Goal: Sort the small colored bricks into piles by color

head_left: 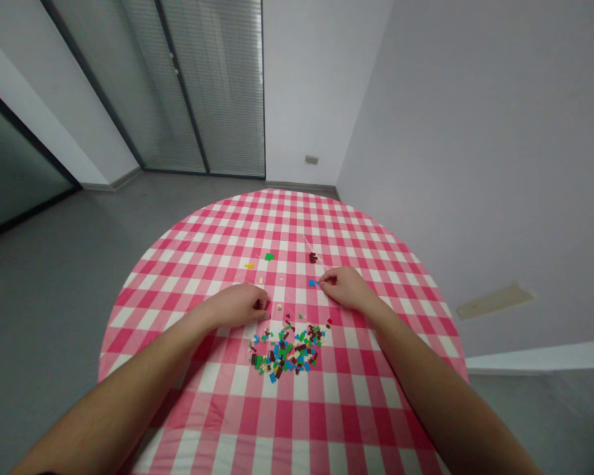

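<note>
A pile of several small coloured bricks (288, 349) lies on a round table with a red-and-white checked cloth (218, 264). My left hand (242, 305) rests on the cloth just behind the pile's left side, fingers curled in; what they hold, if anything, is hidden. My right hand (344, 287) lies behind the pile's right side, fingertips pinched together beside a small blue brick (311, 283). Farther back lie a green brick (269, 256), a tiny yellow piece (249, 266) and a dark brown brick (313, 257).
The table stands in the corner of a room with a grey floor (54, 264). A white wall (475, 165) runs close along the right. Glass doors with blinds (198, 86) are at the back.
</note>
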`<control>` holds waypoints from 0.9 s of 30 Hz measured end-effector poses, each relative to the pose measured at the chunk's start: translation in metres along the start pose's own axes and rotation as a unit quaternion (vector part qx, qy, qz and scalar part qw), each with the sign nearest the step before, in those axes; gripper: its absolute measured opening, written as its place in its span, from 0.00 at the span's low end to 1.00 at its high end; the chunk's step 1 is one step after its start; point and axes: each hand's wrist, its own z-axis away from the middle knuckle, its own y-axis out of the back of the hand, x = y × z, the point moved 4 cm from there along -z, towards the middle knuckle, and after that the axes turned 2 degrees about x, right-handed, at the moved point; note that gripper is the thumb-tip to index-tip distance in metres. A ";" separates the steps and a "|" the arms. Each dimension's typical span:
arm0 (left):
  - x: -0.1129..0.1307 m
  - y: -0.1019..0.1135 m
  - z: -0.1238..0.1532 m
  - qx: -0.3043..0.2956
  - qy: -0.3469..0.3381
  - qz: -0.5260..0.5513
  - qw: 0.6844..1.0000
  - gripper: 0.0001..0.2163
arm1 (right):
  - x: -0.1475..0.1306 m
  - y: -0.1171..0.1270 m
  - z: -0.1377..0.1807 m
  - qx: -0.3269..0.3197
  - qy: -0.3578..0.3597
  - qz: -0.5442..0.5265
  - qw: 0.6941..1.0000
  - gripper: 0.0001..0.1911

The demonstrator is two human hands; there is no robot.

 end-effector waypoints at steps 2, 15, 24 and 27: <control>0.000 0.000 0.000 -0.003 0.004 -0.003 1.000 0.09 | -0.001 0.000 0.000 -0.001 0.000 0.004 1.000 0.10; 0.001 0.000 -0.002 0.002 -0.005 0.003 1.000 0.09 | -0.005 -0.002 0.002 -0.007 0.008 0.030 0.999 0.08; 0.006 -0.009 -0.011 0.057 -0.099 0.056 0.992 0.10 | -0.004 -0.002 0.001 -0.004 -0.009 0.013 1.000 0.07; 0.009 -0.010 -0.011 0.058 -0.120 0.051 0.990 0.12 | -0.003 -0.001 -0.001 0.016 -0.033 -0.007 0.999 0.09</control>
